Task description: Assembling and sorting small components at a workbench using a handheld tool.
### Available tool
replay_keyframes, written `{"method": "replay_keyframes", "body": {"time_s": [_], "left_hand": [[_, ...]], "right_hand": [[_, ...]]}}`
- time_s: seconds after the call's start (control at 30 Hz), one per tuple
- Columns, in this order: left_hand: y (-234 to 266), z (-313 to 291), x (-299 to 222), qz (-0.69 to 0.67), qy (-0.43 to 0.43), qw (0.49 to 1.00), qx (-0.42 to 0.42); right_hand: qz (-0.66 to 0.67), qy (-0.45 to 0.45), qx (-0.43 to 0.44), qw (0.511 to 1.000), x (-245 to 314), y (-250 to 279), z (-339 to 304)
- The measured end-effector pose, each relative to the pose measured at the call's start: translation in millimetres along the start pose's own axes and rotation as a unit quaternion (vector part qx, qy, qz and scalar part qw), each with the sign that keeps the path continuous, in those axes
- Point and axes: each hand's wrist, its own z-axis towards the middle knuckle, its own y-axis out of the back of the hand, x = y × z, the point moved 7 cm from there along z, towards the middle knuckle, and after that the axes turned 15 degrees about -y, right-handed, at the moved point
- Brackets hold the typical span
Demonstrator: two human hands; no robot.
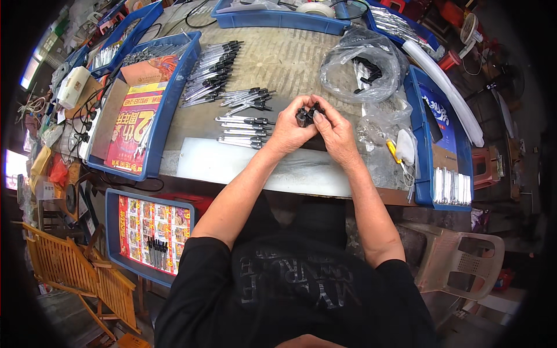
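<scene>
My left hand (pixel 289 129) and my right hand (pixel 337 134) meet over the near part of the workbench. Both are closed around a small bunch of black parts (pixel 306 116); the fingers hide much of it, so their exact kind is unclear. Just left of my hands lie several slim silver rods with black ends (pixel 242 132), like pen barrels, side by side. A looser group of such rods (pixel 248 100) sits behind them, and a long stack (pixel 212 72) reaches farther back. Beyond my right hand, an open clear plastic bag (pixel 364 66) contains more black pieces.
A white board (pixel 232 165) runs along the bench's front edge. Blue trays flank the bench: one with printed card (pixel 149 165) at left, one with silver rods (pixel 419 174) at right. A yellow-handled tool (pixel 394 152) lies right. Below left, a lower tray (pixel 113 232) bears black pieces.
</scene>
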Motion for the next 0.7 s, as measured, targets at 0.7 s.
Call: {"method": "replay_keyframes", "body": {"time_s": [0.7], "left_hand": [[2.1, -2.7, 5.5, 0.002, 0.048, 0.997, -0.06]], "right_hand": [[-0.177, 0.193, -0.133, 0.956, 54.9, -3.6, -17.5]]}}
